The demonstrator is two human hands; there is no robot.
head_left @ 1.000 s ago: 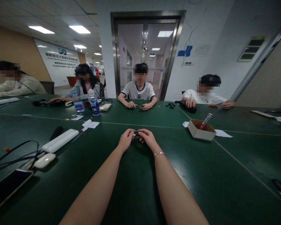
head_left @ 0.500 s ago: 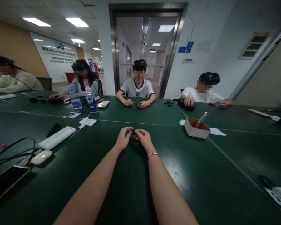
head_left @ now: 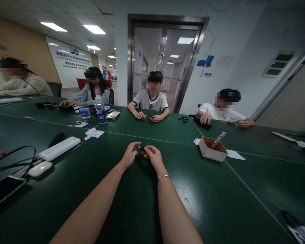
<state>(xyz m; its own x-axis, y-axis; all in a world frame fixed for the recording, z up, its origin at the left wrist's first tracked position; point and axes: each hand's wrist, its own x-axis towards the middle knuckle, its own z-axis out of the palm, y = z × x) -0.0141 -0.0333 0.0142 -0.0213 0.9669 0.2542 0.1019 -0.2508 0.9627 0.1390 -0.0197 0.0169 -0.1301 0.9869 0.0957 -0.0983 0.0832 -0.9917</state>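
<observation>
Item: 1 small black piece point(head_left: 142, 148), above the tabletop point(head_left: 136, 200), between our 2 hands. Left hand point(head_left: 128, 156): fingertips narrowed on its left end. Right hand point(head_left: 154, 157): pinching its body. Step, as we judge it: close 2-handed fingerwork. Next move calls for steady, aligned fingertips.

"What's on the dark-green desk point(head_left: 218, 203)?"
"R: open tan cardboard box point(head_left: 215, 156) w/ red-and-silver stick point(head_left: 221, 136) leaning in it."
"L?"
"Rect. black-screened phone point(head_left: 5, 193) nr glossy white oval case point(head_left: 40, 168); farther back, 2 clear plastic btls point(head_left: 101, 111) w/ blue labels."
</observation>
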